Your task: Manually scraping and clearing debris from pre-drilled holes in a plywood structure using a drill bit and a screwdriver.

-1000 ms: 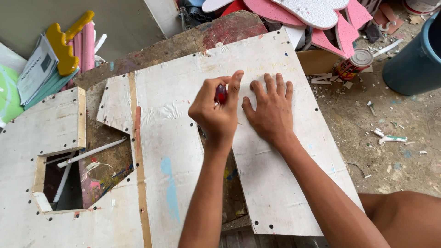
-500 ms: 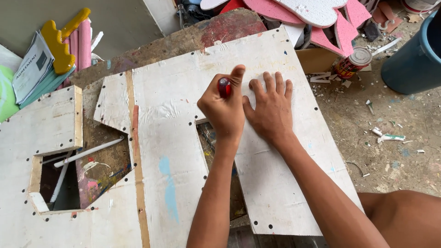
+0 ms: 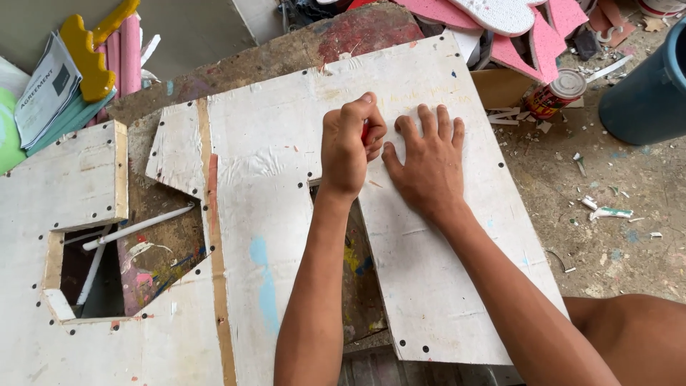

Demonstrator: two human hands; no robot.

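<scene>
My left hand (image 3: 348,146) is closed in a fist around a small red-handled tool (image 3: 365,131), of which only a sliver shows; its tip is hidden against the white board (image 3: 271,186). My right hand (image 3: 427,161) lies flat, fingers spread, pressing on the same worn white board just right of the left hand. The board is scuffed, dotted with small holes, and has a cut-out gap below my left wrist showing a paint-stained surface (image 3: 357,271).
A second white board with a square opening (image 3: 78,214) lies at left, thin white strips (image 3: 136,227) in it. Pink foam shapes (image 3: 529,28), a tin can (image 3: 557,93) and a blue bucket (image 3: 647,93) sit at upper right. Yellow and pink pieces and papers (image 3: 71,64) are upper left.
My left hand has curled from an open pinch into a tight fist on the red tool and pressed down at the same spot. The right hand stays flat.
</scene>
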